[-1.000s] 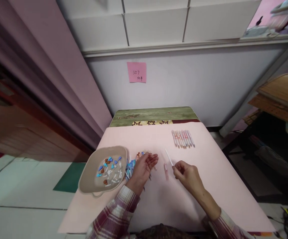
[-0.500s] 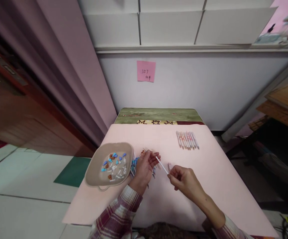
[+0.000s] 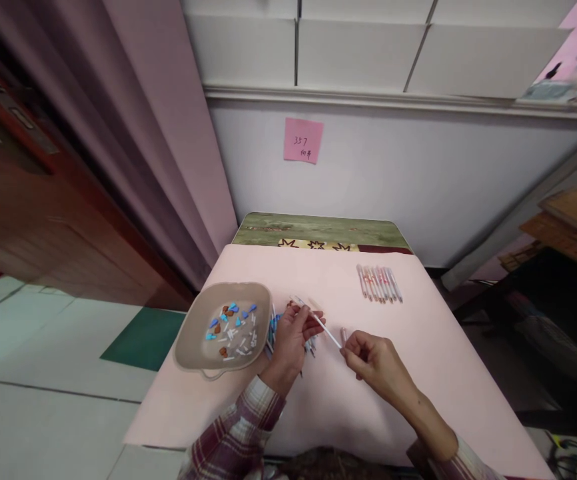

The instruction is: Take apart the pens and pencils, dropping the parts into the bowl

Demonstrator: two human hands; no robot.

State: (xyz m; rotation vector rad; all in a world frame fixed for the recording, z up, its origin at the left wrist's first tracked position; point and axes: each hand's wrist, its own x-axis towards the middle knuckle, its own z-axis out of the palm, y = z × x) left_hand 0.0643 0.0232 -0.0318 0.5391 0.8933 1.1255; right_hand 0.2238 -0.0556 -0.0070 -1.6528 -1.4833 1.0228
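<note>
My left hand is curled over a heap of pen parts on the pink table cover, and its fingers pinch the far end of a thin white pen refill. My right hand pinches the near end of the same refill. A clear pinkish pen barrel lies on the cover just beyond my right fingers.
A beige bowl with several small blue, brown and white parts stands left of my left hand. A row of several assembled pens lies at the far right of the cover. A pink sticky note hangs on the wall. Shelving stands at the right.
My right hand swung the white refill leftward until my left fingers took its far end. The camera view shifted slightly, so the table appears further right.
</note>
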